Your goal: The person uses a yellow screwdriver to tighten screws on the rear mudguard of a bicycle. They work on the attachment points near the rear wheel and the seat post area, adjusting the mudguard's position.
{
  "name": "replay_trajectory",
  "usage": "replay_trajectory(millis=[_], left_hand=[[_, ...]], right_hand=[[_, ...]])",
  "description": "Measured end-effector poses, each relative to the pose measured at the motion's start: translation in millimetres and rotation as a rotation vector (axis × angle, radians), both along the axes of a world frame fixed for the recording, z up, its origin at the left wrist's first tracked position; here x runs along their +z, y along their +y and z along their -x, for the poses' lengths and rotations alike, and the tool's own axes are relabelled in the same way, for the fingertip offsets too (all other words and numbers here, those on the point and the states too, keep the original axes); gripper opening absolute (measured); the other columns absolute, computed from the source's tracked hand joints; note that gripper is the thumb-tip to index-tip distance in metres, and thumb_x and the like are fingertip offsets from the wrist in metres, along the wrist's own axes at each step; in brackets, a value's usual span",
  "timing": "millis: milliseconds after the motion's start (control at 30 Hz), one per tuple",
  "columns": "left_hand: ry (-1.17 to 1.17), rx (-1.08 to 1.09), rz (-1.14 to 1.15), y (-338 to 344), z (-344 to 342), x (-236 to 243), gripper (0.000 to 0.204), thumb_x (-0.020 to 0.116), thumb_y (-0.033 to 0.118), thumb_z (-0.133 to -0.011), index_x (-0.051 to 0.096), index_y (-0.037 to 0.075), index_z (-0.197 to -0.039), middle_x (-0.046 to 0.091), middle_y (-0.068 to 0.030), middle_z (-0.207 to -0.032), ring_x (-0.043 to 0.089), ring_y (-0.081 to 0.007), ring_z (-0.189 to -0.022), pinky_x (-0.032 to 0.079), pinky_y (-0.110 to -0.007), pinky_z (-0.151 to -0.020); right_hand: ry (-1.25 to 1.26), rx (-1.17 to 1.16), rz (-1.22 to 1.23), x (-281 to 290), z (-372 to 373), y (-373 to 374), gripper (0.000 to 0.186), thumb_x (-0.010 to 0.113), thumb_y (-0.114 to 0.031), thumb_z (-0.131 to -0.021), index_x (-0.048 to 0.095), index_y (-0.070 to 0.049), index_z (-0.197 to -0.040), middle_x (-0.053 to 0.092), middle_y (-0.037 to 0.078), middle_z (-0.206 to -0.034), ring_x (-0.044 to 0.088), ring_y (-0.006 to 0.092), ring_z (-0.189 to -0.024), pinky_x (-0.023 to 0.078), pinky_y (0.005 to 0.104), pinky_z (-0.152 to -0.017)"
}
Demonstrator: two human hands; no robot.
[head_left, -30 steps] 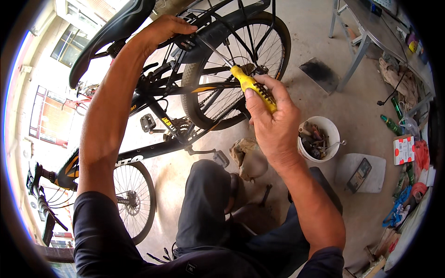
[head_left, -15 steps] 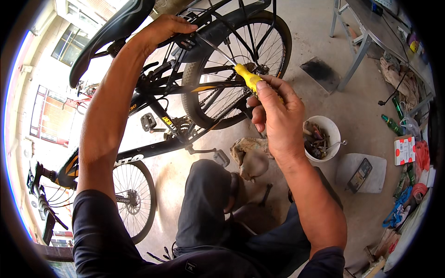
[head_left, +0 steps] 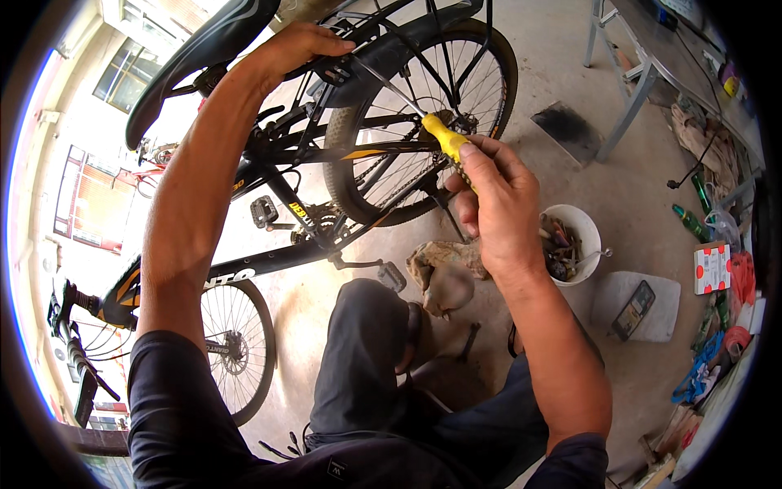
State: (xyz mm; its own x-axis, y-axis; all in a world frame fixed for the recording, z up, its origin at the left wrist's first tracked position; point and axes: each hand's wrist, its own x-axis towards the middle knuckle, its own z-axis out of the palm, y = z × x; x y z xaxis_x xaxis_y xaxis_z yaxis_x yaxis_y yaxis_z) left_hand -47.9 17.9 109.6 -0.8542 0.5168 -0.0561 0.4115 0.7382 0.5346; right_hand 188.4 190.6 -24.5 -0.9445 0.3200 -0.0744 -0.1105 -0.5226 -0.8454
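The screwdriver (head_left: 448,138) slants up and left across the rear wheel (head_left: 343,175), its tip meeting dark fittings by the fender (head_left: 395,55); whatever the tip bears on is too small to tell. The right hand (head_left: 507,196) has its thumb and fingers closed round the rear of the yellow handle, with no gap. The left hand (head_left: 305,45) lies at those fittings, thumb beside the tip; its fingers are hidden, so I cannot tell how firmly it holds anything. The step in hand looks like turning a screw with 2 hands, 1 steadying and 1 driving. The next move seems to call for light pressure along the shaft, the tip kept seated while the wrist turns. Beyond are the saddle (head_left: 195,53), the rag (head_left: 423,265) and the tool bucket (head_left: 597,232).
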Motion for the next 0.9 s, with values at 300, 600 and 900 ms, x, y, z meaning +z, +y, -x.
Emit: replay_trajectory(millis=[300, 600, 900], left_hand=[[-0.003, 0.009, 0.012, 2, 1, 1, 0.036, 0.072, 0.033, -0.081, 0.069, 0.002, -0.100, 0.067, -0.0022, -0.086, 0.057, -0.0115, -0.081, 0.039, -0.027, -0.084], [-0.009, -0.019, 0.012, -2, -3, -6, 0.037, 0.070, 0.035, -0.081, 0.070, 0.002, -0.096, 0.068, -0.0046, -0.087, 0.058, -0.0126, -0.085, 0.039, -0.028, -0.084], [0.165, 0.094, 0.115, 11, 7, -7, 0.055, 0.077, 0.042, -0.072, 0.070, -0.005, -0.099, 0.065, -0.0205, -0.110, 0.060, -0.0311, -0.101, 0.043, -0.038, -0.091]], right_hand=[[0.020, 0.013, 0.043, 0, -3, 0, 0.025, 0.063, -0.022, -0.092, 0.060, -0.002, -0.106, 0.060, 0.003, -0.070, 0.045, 0.0021, -0.047, 0.035, 0.0176, -0.042], [0.372, -0.428, -0.889, -20, 3, -11, 0.029, 0.068, -0.008, -0.085, 0.060, 0.000, -0.111, 0.063, 0.010, -0.085, 0.062, 0.0223, -0.071, 0.050, 0.0310, -0.064], [0.087, -0.172, -0.421, 9, -4, -4, 0.029, 0.058, -0.021, -0.093, 0.059, -0.002, -0.116, 0.059, 0.002, -0.088, 0.047, 0.0034, -0.061, 0.035, 0.0189, -0.049]])
